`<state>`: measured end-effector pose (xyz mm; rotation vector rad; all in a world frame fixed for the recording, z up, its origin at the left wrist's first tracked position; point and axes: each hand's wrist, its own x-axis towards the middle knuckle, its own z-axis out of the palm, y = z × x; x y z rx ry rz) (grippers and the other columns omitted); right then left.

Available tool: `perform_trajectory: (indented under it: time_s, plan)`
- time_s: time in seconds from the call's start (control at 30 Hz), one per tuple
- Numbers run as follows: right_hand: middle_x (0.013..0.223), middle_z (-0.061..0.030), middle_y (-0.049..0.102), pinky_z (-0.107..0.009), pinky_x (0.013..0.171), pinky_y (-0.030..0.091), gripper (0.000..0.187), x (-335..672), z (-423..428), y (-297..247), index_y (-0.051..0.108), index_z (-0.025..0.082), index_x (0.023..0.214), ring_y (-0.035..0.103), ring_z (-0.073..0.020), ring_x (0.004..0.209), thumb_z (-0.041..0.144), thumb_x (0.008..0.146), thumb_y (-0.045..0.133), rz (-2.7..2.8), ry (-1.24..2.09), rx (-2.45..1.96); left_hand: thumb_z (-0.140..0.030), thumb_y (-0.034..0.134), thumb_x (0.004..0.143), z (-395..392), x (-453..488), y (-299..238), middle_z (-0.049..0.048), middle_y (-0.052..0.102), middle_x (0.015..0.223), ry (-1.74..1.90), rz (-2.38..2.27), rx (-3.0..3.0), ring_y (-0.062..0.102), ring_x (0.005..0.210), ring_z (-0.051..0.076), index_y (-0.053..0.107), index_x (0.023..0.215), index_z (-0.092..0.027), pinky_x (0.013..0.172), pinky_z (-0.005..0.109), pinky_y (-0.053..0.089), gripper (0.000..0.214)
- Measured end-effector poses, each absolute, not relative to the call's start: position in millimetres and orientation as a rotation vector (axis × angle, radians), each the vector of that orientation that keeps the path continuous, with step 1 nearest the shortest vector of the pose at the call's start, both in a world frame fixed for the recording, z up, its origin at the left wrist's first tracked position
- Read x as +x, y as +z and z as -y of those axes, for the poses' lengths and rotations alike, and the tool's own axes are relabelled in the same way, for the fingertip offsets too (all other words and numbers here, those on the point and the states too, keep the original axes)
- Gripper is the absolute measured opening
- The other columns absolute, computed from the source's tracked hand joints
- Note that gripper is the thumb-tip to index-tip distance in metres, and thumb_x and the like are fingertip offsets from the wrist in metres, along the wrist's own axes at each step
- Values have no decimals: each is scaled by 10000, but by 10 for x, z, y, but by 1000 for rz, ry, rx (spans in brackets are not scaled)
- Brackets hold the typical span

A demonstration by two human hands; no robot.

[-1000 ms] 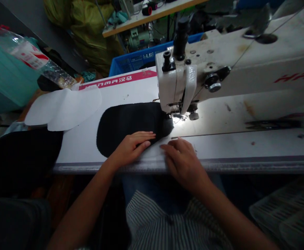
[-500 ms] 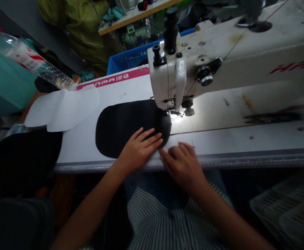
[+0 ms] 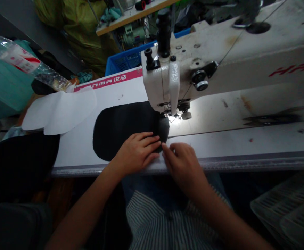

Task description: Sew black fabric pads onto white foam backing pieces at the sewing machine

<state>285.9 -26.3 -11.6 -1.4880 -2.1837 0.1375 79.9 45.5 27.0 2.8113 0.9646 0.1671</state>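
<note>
A black rounded fabric piece (image 3: 120, 119) lies flat on the white sewing table, its right end beneath the needle area of the sewing machine (image 3: 157, 80). My left hand (image 3: 138, 151) rests on the near right part of the fabric with its fingers stretched out. Just right of it, my right hand (image 3: 181, 161) has its fingers curled, with thumb and index finger closed at the fabric's near right edge. The lit presser foot (image 3: 169, 114) stands over the far right side of the piece.
White sheets (image 3: 63, 111) and another black piece (image 3: 24, 163) lie at the left. A plastic bottle (image 3: 24, 60) lies behind them. Dark snips (image 3: 269, 119) rest on the machine bed at the right. A blue crate (image 3: 125, 59) stands behind the table.
My right thumb and index finger have moved up to the fabric edge. My left fingers have drawn slightly lower and closer together. The whole view has shifted a little.
</note>
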Motion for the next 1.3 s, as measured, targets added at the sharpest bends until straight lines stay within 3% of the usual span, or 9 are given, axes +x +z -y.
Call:
perform_trajectory:
  time_s: [0.1,0.2,0.27,0.6,0.73,0.83,1.0,1.2,1.3]
  plan:
    - [927,-98,626,-406,843,474,292,2835,268,-101,673,104,1237,494,-247,868,102,963,574,2238,106,-1521,-356,542,1055,-674,889,280,93,617,1486,141,-910,2861,506,1434,286,668,1348,-200,1171,518,432,355]
    - [932,-97,629,-432,885,472,301,2832,288,-74,678,108,1241,487,-259,880,111,951,598,2253,82,-1541,-413,550,1047,-857,897,225,77,500,1598,74,-779,2873,354,1540,297,589,1440,-202,1262,561,289,447]
    - [955,-97,640,-457,941,461,316,2841,293,-57,676,121,1259,485,-262,889,122,953,597,2266,75,-1555,-439,537,1048,-917,877,196,78,485,1609,49,-758,2865,346,1543,305,568,1459,-203,1263,572,280,475]
    - [983,-96,657,-489,1002,404,278,3012,-149,-53,701,192,1234,497,-263,893,188,989,571,2279,55,-1597,-413,553,1046,-1122,984,125,170,583,1486,208,-933,2879,524,1406,330,603,1408,-166,1158,569,439,441]
    - [976,-91,673,-469,954,387,277,3071,-393,-9,701,229,1237,520,-261,892,224,1013,538,2306,105,-1666,-246,578,1034,-1176,859,113,92,675,1387,302,-750,2854,561,1380,259,692,1283,-217,1141,495,487,276]
    - [979,-102,688,-466,970,364,316,3087,-515,18,690,233,1275,541,-265,926,217,1022,502,2328,100,-1710,-161,573,1021,-1197,774,110,57,706,1357,344,-624,2870,564,1382,234,711,1263,-224,1144,458,498,286]
    - [1006,-126,696,-464,943,369,358,3085,-549,-2,673,221,1336,558,-287,955,219,1020,506,2320,66,-1728,-199,589,1023,-1199,860,97,86,727,1315,344,-763,2956,587,1355,258,707,1293,-211,1072,442,558,295]
    - [1054,-117,689,-468,930,399,341,3118,-452,-50,675,221,1331,538,-270,916,241,1024,528,2303,86,-1686,-265,610,1016,-1145,1046,125,105,728,1297,303,-1079,2927,627,1291,290,695,1320,-222,844,385,641,319]
    - [1071,-101,685,-485,991,417,275,3153,-310,-69,714,214,1232,534,-260,930,220,999,568,2268,119,-1567,-275,592,1027,-1163,1016,151,107,711,1332,243,-1098,2915,599,1330,287,669,1355,-210,892,392,629,344]
